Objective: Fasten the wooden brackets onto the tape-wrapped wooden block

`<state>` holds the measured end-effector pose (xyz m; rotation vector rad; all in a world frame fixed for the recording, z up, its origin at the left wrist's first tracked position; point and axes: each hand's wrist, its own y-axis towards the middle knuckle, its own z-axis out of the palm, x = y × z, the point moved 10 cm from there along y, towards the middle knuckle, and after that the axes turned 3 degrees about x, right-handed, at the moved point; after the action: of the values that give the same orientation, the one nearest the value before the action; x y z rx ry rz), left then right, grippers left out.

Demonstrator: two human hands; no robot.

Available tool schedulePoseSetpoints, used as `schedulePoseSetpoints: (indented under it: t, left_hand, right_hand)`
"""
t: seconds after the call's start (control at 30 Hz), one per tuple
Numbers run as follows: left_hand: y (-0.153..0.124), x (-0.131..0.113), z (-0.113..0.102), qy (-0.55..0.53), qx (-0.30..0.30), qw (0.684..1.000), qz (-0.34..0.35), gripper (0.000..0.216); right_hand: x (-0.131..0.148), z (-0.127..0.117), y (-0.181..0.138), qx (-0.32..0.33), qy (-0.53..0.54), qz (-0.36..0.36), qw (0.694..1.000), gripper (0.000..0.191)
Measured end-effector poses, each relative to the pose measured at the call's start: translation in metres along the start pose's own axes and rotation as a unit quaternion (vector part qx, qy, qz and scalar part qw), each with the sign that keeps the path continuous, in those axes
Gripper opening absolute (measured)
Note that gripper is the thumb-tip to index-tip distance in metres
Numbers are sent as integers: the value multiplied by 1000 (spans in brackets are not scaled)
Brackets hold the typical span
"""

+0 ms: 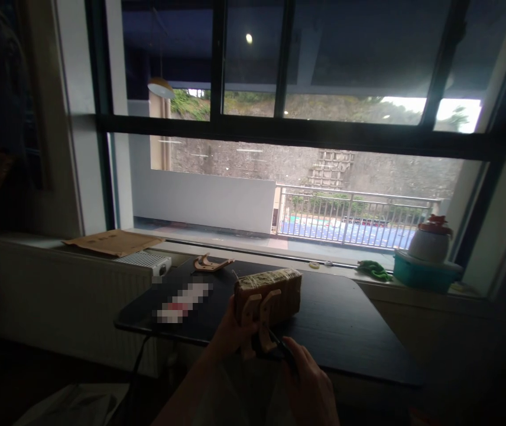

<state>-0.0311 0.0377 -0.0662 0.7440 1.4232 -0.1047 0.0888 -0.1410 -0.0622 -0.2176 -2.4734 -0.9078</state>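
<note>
A brown, block-shaped bundle (275, 294) with what looks like clear plastic on top is tilted above the dark table. My left hand (232, 330) is closed at its lower left, the thumb side against a curved wooden piece (250, 319). A second curved wooden piece (269, 313) stands beside the first, in front of the bundle. My right hand (310, 374) is wrapped round the dark handle of a slim tool (285, 350), whose tip points at the lower end of the second piece. Shadow hides the tool's exact kind.
Another pair of curved wooden pieces (211, 264) lies at the far side of the black table (337, 331). A blurred-out flat item (184, 303) is on the left. Along the sill are a brown envelope (113, 241), a green cloth (373, 270) and a teal box (425, 272) under a white container.
</note>
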Motion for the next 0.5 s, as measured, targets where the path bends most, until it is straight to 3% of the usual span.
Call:
schedulePoseSetpoints:
  t: [0.17,0.37,0.5]
  left_hand:
    - [0,6,-3,27,-7,1000,12,70]
    - [1,8,-2,13,5,1000,10,71]
    - [1,5,-1,0,2,1000,9,70]
  right_hand:
    - [1,3,-1,11,42,-7,999,32]
    - [-15,8,0,33,157,91,983,32]
    - [-14,5,0,37,117,101,987,32]
